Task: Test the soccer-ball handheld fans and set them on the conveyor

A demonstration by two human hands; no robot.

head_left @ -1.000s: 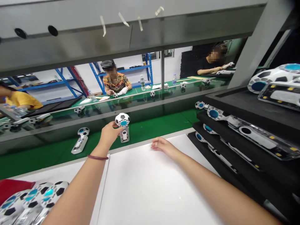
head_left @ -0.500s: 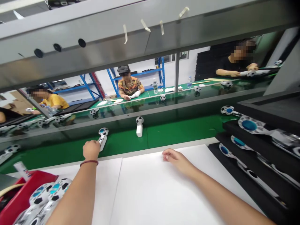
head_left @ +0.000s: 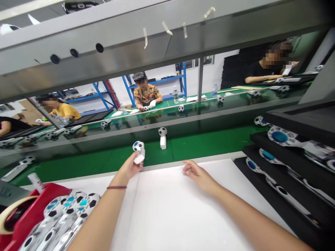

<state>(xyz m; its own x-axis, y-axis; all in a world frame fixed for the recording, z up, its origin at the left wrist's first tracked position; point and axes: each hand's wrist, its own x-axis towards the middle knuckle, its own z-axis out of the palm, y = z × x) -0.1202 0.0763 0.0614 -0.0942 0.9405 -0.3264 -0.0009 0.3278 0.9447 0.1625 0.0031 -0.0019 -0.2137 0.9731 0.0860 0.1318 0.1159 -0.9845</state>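
Note:
My left hand point(head_left: 131, 168), with a dark red band at the wrist, is closed on a white handle of a football-patterned device point(head_left: 138, 147). Its round head has black patches and a blue disc, and the hand holds it over the near edge of the green belt point(head_left: 199, 144). My right hand point(head_left: 198, 174) hovers over the white sheet point(head_left: 178, 209), loosely curled with fingers apart and nothing in it. Another football-headed device point(head_left: 162, 136) stands on the belt just beyond my left hand.
At the left, a red bin point(head_left: 49, 191) stands beside several football-patterned devices point(head_left: 62, 216) and a tape roll point(head_left: 15, 212). Stacked black foam trays point(head_left: 261, 177) with similar devices are at the right. A metal beam point(head_left: 117, 59) crosses above. Co-workers point(head_left: 146, 92) sit across the belt.
My left hand has moved right and toward me, lifting the device off the belt. My right hand has stayed nearly in place. The whole view has shifted slightly.

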